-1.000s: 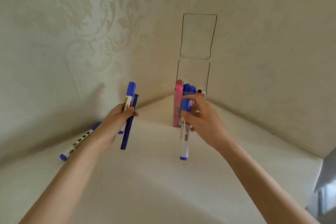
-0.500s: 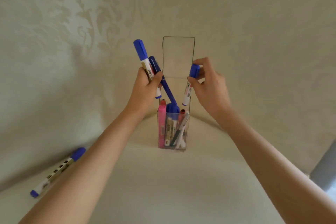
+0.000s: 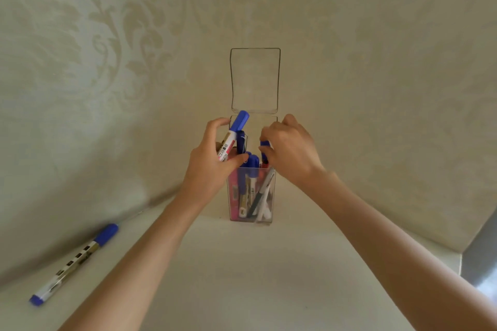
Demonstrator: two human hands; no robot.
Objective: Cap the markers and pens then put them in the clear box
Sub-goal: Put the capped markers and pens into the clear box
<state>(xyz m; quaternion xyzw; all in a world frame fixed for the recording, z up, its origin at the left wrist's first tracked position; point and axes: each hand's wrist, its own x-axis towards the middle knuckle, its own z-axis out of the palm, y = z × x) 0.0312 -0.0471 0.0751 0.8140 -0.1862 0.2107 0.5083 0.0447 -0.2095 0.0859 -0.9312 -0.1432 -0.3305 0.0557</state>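
The clear box [image 3: 271, 204] stands upright at the table's back corner, its hinged lid [image 3: 255, 79] flipped up against the wall. Inside stand a pink marker, blue-capped markers and thin pens. My left hand [image 3: 212, 166] is over the box's left rim, closed on a blue-capped white marker [image 3: 233, 135] and a dark blue pen [image 3: 241, 144], both pointing down into the box. My right hand [image 3: 289, 150] is over the right rim, its fingers pinching the blue cap of another marker [image 3: 265, 144] that is mostly hidden by the hand. One capped blue marker [image 3: 74, 265] lies on the table at the left.
The cream table [image 3: 242, 277] meets patterned walls in a corner just behind the box. A grey gap [image 3: 481, 263] shows past the table's right edge.
Both hands have come down from above the box to its rim, lowering their markers and the pen into the opening. The marker on the table has not moved.
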